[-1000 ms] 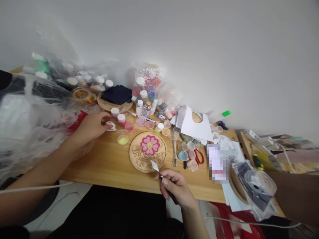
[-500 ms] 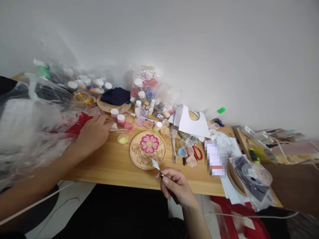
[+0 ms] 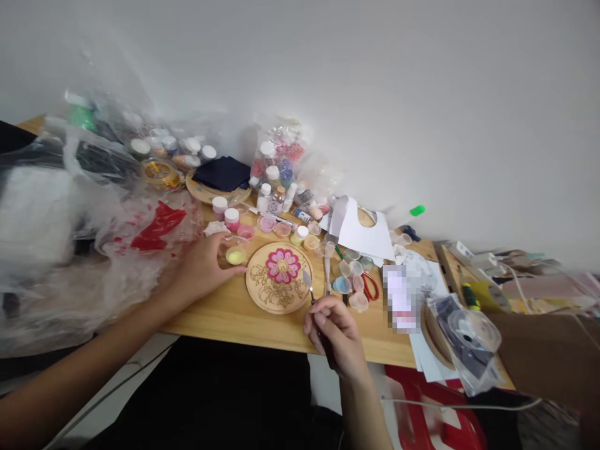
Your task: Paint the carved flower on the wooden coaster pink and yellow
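Note:
A round wooden disc (image 3: 276,292) with a pink painted flower lies on the wooden table (image 3: 225,312). My right hand (image 3: 334,331) is closed on a small palette knife (image 3: 308,284), whose blade points up over the disc's right edge. My left hand (image 3: 204,269) rests just left of the disc, fingers curled around a small clear cup of yellow paint (image 3: 235,255). Pink-filled jars with white lids (image 3: 230,219) stand just behind that cup.
Small paint cups (image 3: 351,284) and red-handled scissors (image 3: 372,287) lie right of the disc. Crumpled plastic bags (image 3: 94,237) fill the left side. Bottles and jars (image 3: 276,175) line the wall. White paper (image 3: 363,234), a plastic pouch (image 3: 464,340) and cables sit to the right.
My left hand has left the white scrap near the pink jars and come down to the yellow cup. My right hand has swung the knife from the disc's lower edge to its right edge.

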`<state>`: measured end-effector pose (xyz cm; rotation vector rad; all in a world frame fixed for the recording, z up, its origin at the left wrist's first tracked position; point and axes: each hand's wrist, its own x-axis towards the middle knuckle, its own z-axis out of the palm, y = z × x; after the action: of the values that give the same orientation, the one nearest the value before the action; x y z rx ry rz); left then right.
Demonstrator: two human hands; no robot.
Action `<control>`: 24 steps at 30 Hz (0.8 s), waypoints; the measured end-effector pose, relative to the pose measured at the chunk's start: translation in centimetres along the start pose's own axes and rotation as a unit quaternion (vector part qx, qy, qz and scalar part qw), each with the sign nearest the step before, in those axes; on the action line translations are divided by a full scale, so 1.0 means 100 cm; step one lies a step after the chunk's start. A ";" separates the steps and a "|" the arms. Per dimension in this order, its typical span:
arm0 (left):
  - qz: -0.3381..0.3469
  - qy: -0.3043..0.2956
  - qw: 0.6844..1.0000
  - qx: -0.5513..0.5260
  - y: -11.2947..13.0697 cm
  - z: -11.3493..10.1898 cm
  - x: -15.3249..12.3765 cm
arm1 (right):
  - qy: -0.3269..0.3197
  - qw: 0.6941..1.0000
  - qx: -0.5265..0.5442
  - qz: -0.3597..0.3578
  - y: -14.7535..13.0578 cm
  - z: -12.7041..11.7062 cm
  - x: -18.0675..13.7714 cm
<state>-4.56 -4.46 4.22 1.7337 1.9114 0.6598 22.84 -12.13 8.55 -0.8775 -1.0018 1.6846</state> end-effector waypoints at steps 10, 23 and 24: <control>0.066 -0.031 0.993 -0.098 -0.004 0.001 0.005 | -0.029 0.999 -0.006 0.013 -0.011 0.004 0.028; 0.005 -0.071 0.997 -0.020 -0.004 -0.085 -0.063 | -0.056 0.996 -0.063 -0.033 -0.015 -0.011 0.048; -0.025 -0.087 0.996 -0.016 -0.001 -0.076 -0.058 | -0.047 0.996 -0.069 -0.036 -0.014 -0.010 0.048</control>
<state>-8.99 -10.53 10.16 1.6597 1.8086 0.5008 22.82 -7.07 8.91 -0.8464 -1.2114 1.6244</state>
